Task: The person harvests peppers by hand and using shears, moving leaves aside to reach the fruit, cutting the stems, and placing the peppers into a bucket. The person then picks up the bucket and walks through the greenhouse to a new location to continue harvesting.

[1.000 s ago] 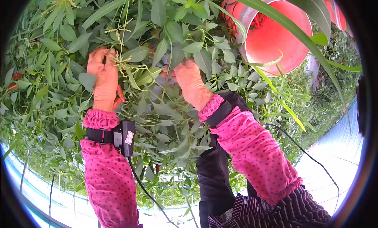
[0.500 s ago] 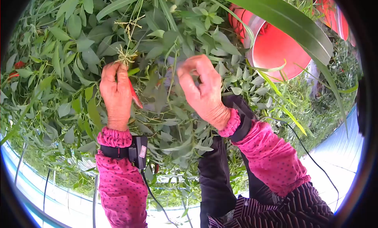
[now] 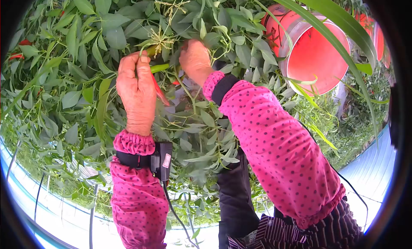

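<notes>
My left hand point(image 3: 136, 92) is closed among the pepper plants, thumb against fingers. A red chili pepper point(image 3: 160, 91) sticks out from under it, tip pointing down to the right. Beside the thumb shows a smooth green piece point(image 3: 160, 68), a stem or an unripe pepper. A dry grass seed head point(image 3: 161, 41) hangs just above the fingertips. My right hand point(image 3: 195, 62) reaches into the leaves close by on the right. Its fingers are bent away and hidden in the foliage, so what they touch cannot be seen.
A red bucket point(image 3: 274, 32) lies tilted at the upper right, its mouth facing me. Long grass blades point(image 3: 339, 21) cross in front of it. More red peppers point(image 3: 16, 56) show at the far left. Cables run from both wrists.
My right hand has moved up and left into the leaves, from a blurred, curled pose. The left hand still grips the red pepper and sits slightly further right in view.
</notes>
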